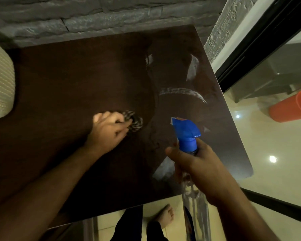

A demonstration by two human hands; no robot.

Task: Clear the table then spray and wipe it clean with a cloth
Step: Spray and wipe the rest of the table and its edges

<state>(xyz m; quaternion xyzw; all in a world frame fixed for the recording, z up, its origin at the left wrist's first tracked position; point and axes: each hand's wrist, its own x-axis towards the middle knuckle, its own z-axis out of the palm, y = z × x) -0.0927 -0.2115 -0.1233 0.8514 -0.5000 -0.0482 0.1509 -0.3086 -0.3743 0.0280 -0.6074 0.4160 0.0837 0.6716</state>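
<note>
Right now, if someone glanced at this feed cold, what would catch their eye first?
Probably the bright blue trigger head of the clear spray bottle, held in the right hand over the near right part of the dark brown tabletop. Next, the left hand pressing a striped cloth mid-table, with pale wet smears glinting toward the far right.

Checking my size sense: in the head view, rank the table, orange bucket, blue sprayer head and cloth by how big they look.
1. table
2. orange bucket, cut by the frame edge
3. blue sprayer head, near the camera, so unsure against the bucket
4. cloth, mostly hidden under the left hand
</note>
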